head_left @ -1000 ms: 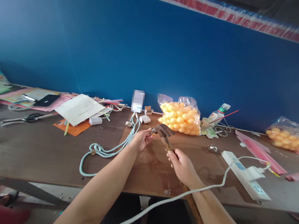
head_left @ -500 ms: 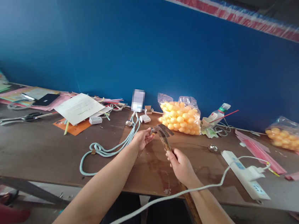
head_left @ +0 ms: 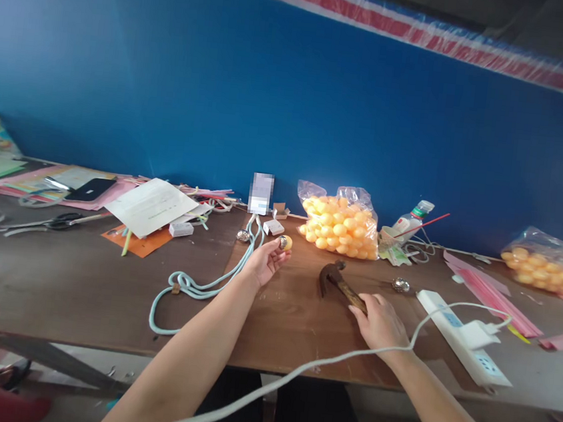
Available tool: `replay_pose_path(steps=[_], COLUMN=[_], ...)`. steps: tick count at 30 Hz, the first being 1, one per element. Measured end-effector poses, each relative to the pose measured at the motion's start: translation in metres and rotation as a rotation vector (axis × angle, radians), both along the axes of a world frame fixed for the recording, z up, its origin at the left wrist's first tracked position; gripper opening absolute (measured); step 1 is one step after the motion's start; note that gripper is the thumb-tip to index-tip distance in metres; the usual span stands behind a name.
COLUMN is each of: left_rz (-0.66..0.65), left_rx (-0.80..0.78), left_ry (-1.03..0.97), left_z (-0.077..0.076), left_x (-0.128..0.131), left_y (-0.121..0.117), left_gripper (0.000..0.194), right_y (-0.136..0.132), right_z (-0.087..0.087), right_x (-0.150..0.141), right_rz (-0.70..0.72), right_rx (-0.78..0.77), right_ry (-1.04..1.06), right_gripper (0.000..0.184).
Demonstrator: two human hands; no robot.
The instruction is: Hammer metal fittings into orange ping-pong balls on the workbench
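Observation:
Between the fingertips of my left hand (head_left: pixel 264 263) is a small yellow ball (head_left: pixel 289 243) with a shiny metal piece (head_left: pixel 283 242) on its near side. My right hand (head_left: pixel 381 323) is wrapped round the wooden handle of a claw hammer (head_left: pixel 337 281). The hammer's rusty head is low at the tabletop, right of my left hand and apart from the ball. A shiny metal piece (head_left: pixel 400 284) lies to the right of the hammer. Another silvery piece (head_left: pixel 243 236) lies left of my left hand, beside a light blue cord (head_left: pixel 203 290).
A white power strip (head_left: pixel 464 337) sits at right; its cable (head_left: pixel 316 364) crosses over my right forearm. Bags of yellow balls (head_left: pixel 338 224) stand by the blue wall (head_left: pixel 294 91). A phone (head_left: pixel 262 193) leans there too. Scissors (head_left: pixel 62 221) and papers (head_left: pixel 151 204) lie at left.
The hammer has moved away from the ball, to the right and down towards the table, in my right hand. My left hand stays nearly in place, still holding the ball.

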State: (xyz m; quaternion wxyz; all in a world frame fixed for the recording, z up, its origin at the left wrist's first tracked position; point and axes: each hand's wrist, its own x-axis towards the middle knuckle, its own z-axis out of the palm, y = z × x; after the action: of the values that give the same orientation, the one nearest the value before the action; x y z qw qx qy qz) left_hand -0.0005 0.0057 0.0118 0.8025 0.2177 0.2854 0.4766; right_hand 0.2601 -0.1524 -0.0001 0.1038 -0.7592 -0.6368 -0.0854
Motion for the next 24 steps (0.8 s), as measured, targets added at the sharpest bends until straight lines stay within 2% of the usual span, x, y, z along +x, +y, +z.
replay_pose_path(steps=[7, 10, 14, 16, 18, 20, 24], left_rz=[0.044, 0.142, 0.341, 0.413, 0.458, 0.485, 0.505], left_rx=[0.007, 0.019, 0.034, 0.043, 0.065, 0.085, 0.065], left_ry=[-0.049, -0.114, -0.091, -0.032, 0.046, 0.129, 0.224], left_z=[0.007, 0.012, 0.012, 0.009, 0.005, 0.002, -0.004], left_x=[-0.005, -0.009, -0.013, -0.012, -0.011, -0.008, -0.005], left_y=[-0.001, 0.001, 0.006, 0.008, 0.01, 0.011, 0.013], left_gripper=[0.016, 0.014, 0.006, 0.008, 0.011, 0.013, 0.014], right_y=[-0.003, -0.004, 0.009, 0.027, 0.052, 0.083, 0.147], right_z=[-0.025, -0.019, 0.003, 0.013, 0.02, 0.024, 0.022], right_x=[0.038, 0.036, 0.012, -0.007, -0.03, -0.054, -0.094], right_rz=[-0.049, -0.06, 0.0, 0.083, 0.156, 0.229, 0.248], right_rx=[0.01, 0.016, 0.141, 0.221, 0.237, 0.21, 0.088], right_ry=[-0.068, -0.041, 0.077, 0.214, 0.355, 0.442, 0.474], right_gripper=[0.027, 0.026, 0.027, 0.025, 0.021, 0.018, 0.018])
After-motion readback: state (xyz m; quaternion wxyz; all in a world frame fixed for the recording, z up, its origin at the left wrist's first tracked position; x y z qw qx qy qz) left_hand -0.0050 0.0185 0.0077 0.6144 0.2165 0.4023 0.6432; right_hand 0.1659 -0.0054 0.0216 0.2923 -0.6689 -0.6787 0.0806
